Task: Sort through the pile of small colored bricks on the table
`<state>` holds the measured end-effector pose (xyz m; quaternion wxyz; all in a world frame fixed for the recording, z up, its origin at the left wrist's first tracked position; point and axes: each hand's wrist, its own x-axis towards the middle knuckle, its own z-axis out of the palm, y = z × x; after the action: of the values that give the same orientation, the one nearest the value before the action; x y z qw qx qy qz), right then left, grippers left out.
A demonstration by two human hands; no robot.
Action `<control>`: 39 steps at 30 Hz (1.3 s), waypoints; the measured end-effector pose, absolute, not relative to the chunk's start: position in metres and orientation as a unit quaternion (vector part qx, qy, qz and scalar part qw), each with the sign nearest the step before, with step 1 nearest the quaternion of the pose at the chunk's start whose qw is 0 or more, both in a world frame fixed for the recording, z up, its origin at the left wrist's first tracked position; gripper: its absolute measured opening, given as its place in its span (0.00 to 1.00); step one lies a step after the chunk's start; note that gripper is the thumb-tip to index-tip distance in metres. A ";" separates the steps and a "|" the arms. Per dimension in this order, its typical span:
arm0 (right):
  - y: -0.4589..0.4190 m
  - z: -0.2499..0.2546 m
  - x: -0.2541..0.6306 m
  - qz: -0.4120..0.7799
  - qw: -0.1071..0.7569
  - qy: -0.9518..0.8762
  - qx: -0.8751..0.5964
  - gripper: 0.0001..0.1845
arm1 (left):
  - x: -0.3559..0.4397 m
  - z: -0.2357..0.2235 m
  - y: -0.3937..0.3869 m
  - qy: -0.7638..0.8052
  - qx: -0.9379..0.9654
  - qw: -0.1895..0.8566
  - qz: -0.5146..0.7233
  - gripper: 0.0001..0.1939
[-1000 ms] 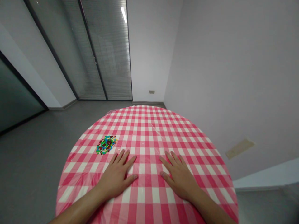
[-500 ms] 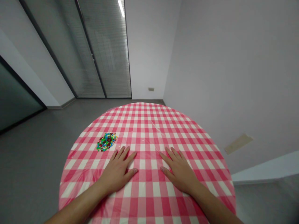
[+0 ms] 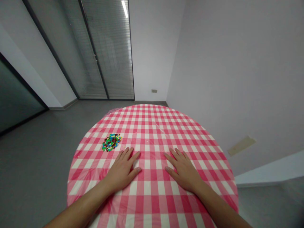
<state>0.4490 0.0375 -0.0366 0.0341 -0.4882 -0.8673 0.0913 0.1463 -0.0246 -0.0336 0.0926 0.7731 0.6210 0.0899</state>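
My left hand [image 3: 122, 170] lies palm down on the checked tablecloth [image 3: 153, 187], its fingers spread and nothing in it. Opposite it, my right hand [image 3: 184, 171] rests flat in the same way, also holding nothing. Just beyond the left fingertips is a heap of small coloured pieces [image 3: 111, 142], in green, blue, brown, yellow and white. They are too small to tell their exact kind. A tiny pale piece [image 3: 124, 146] sits apart from the heap, close to my left fingers.
The round table is covered in red and white plastic cloth, with creases. Behind it stand glass panels with blinds [image 3: 111, 63] and a white wall [image 3: 152, 57] with a socket plate [image 3: 154, 91]. A strip of tape [image 3: 241, 145] is on the right wall.
The camera view has shifted slightly, so the table and heap appear a little further right and higher. Both hands stay flat on the cloth.
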 end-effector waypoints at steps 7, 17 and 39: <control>0.036 -0.033 0.449 0.096 0.024 -0.865 -0.492 0.35 | 0.147 -0.032 -0.025 0.622 0.772 0.100 0.088 0.32; 0.036 -0.035 0.449 0.085 0.028 -0.867 -0.490 0.34 | 0.147 -0.033 -0.024 0.623 0.770 0.100 0.094 0.31; 0.042 -0.046 0.453 0.073 0.071 -0.873 -0.476 0.30 | 0.147 -0.030 -0.027 0.609 0.781 0.112 0.078 0.35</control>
<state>0.4534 0.0420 -0.0464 0.0714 -0.4760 -0.8735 0.0733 0.1469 -0.0265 -0.0303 0.1117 0.7813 0.6091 0.0781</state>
